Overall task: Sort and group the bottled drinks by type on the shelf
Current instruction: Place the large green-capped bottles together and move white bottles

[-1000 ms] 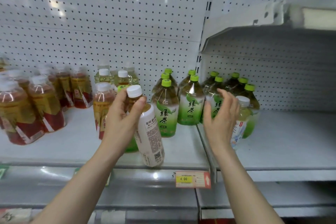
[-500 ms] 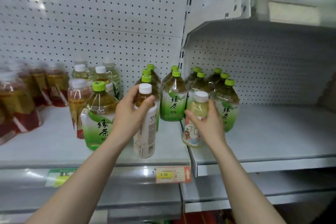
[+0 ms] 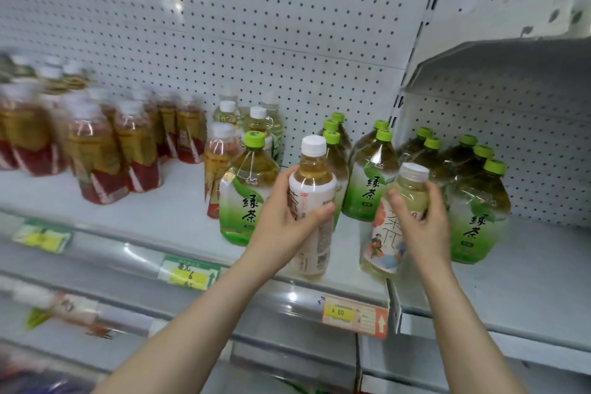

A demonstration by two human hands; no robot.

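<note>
My left hand (image 3: pixel 289 222) grips a white-capped tea bottle with a white label (image 3: pixel 313 189), held upright at the shelf's front edge. My right hand (image 3: pixel 419 221) holds a second white-capped bottle with a pale drink and a picture label (image 3: pixel 388 243) just to its right. Green-capped green tea bottles (image 3: pixel 367 182) stand in a cluster behind both hands, with one more (image 3: pixel 248 189) at my left hand's left and another (image 3: pixel 479 214) at the right. Red-labelled tea bottles (image 3: pixel 96 150) fill the left of the shelf, blurred.
The white shelf (image 3: pixel 527 281) runs on to the right past the green tea. Pale white-capped bottles (image 3: pixel 256 120) stand at the pegboard back wall. Price tags (image 3: pixel 348 313) hang on the front rail. A lower shelf with blurred goods (image 3: pixel 64 310) lies below left.
My right hand has closed on the picture-label bottle and drawn it forward beside the bottle in my left hand. The view swung left, so the red-labelled bottles show again.
</note>
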